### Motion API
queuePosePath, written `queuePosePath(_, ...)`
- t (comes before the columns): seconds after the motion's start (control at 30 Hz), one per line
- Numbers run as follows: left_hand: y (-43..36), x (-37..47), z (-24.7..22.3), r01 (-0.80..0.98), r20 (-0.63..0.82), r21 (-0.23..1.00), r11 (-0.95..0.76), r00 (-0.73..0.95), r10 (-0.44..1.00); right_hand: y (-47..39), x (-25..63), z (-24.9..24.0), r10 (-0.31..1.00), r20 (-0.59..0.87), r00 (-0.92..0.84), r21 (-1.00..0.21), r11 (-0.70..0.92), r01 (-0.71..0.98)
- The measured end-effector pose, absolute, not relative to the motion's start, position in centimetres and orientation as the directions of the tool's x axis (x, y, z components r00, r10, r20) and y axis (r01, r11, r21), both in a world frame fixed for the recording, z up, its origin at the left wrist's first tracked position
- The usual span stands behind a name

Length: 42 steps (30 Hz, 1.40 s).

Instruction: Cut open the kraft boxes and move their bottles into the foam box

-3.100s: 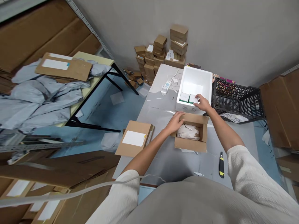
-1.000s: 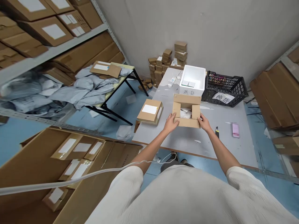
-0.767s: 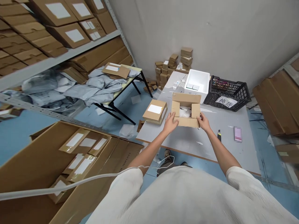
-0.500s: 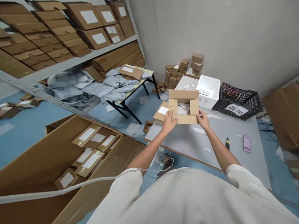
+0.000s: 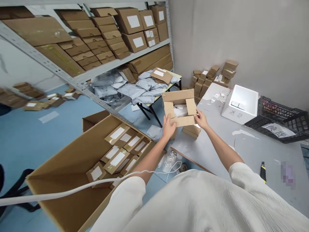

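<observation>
Between my two hands I hold a small cardboard box (image 5: 185,120) with its top flaps folded outward and white, plastic-looking contents showing inside. My left hand (image 5: 168,128) is closed on its near left corner, thumb on the front flap. My right hand (image 5: 201,119) pinches the near right corner. The box is raised over the table's left end. Just below and behind it, another small carton (image 5: 191,130) sits on the grey table (image 5: 217,141).
A large open carton (image 5: 70,161) with several labelled boxes stands at left. A white foam box (image 5: 238,109), black crate (image 5: 282,119) and utility knife (image 5: 263,172) are on the table. Grey mailer bags (image 5: 135,93) cover a side table. A white cable (image 5: 96,183) crosses in front.
The view has turned left, so the surroundings shift rightward. Both hands still hold the open box, which now hangs further toward the table's left end.
</observation>
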<state>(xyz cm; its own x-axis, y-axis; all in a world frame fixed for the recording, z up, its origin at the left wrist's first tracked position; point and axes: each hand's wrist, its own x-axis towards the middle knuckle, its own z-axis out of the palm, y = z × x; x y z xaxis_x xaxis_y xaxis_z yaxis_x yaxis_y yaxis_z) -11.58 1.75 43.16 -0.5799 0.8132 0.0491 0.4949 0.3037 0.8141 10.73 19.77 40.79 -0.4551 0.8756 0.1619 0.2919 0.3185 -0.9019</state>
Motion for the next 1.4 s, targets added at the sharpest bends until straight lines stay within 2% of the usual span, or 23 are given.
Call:
queuePosePath(0.1, 0.9, -14.2, 42.8, 0.475, 0.011, 0.812, 0.339, -0.593, 0.805, 19.8, 7.4, 40.5, 0.837, 0.149, -0.527, -0.908, 0.327, 0.263)
queuePosePath(0.23, 0.7, -14.9, 41.5, 0.464, -0.044, 0.808, 0.363, -0.567, 0.823, 19.7, 6.7, 39.2, 0.851, 0.103, -0.515, -0.891, 0.309, 0.332)
queuePosePath(0.53, 2.4, -11.8, 37.5, 0.503, -0.093, 0.823, 0.265, -0.34, 0.936, 19.0, 13.8, 34.6, 0.905, -0.022, -0.426, -0.816, 0.23, 0.53)
queuePosePath(0.77, 5.7, -8.1, 35.3, 0.53, -0.153, 0.821, 0.214, -0.158, 0.976, 17.8, 17.9, 31.9, 0.937, -0.032, -0.347, -0.8, 0.184, 0.571)
queuePosePath(0.9, 7.3, -6.4, 34.4, 0.534, -0.234, 0.802, 0.267, -0.131, 0.963, 16.3, 18.7, 30.9, 0.945, -0.143, -0.293, -0.81, 0.058, 0.584)
queuePosePath(1.03, 7.9, -5.1, 34.5, 0.591, -0.269, 0.748, 0.302, -0.145, 0.952, 14.5, 18.4, 31.0, 0.921, -0.276, -0.274, -0.856, -0.106, 0.507)
queuePosePath(1.23, 7.7, -2.8, 35.9, 0.689, -0.298, 0.661, 0.297, -0.121, 0.947, 12.8, 19.1, 32.9, 0.929, -0.299, -0.22, -0.865, -0.166, 0.473)
queuePosePath(1.4, 7.7, -0.4, 35.7, 0.702, -0.295, 0.66, 0.267, -0.083, 0.952, 11.9, 21.4, 34.1, 0.94, -0.311, -0.142, -0.858, -0.213, 0.467)
